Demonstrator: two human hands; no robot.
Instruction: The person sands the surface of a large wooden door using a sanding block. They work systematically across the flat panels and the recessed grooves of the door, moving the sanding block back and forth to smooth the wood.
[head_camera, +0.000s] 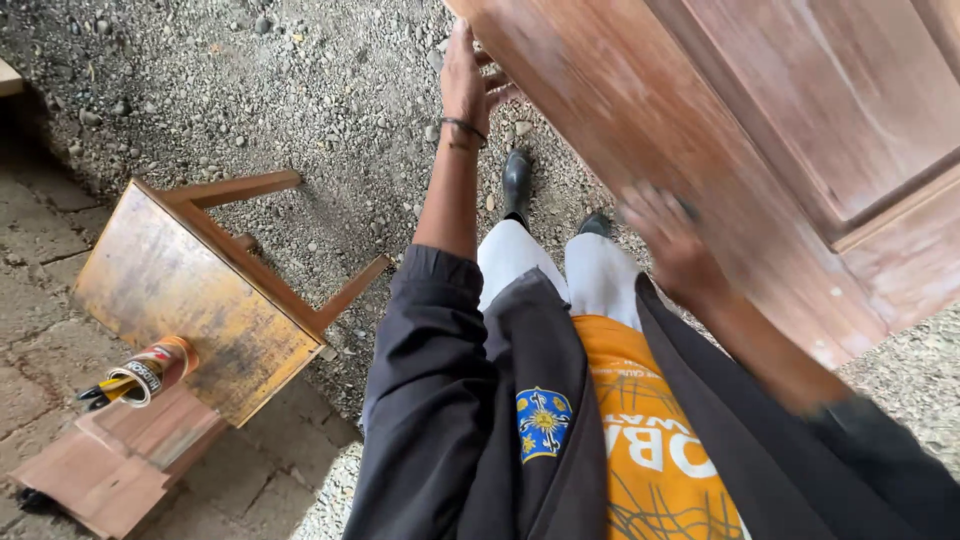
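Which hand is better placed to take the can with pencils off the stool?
Left, likely. The left hand grips the door edge on the stool side; the can lies there. The right hand presses the panel.

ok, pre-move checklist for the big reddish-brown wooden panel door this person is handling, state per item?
1. Left hand on the far edge of the reddish-brown wooden panel door: ok, fingers wrap the edge.
2. Right hand on the near edge: cannot tell, blurred.
3. Door's lower end supported: cannot tell, out of frame.
4. Footing: ok, both black boots on the grey gravel ground.
5. Left side: not ok, tipped-over yellowish wooden stool and a can of pencils lie close.
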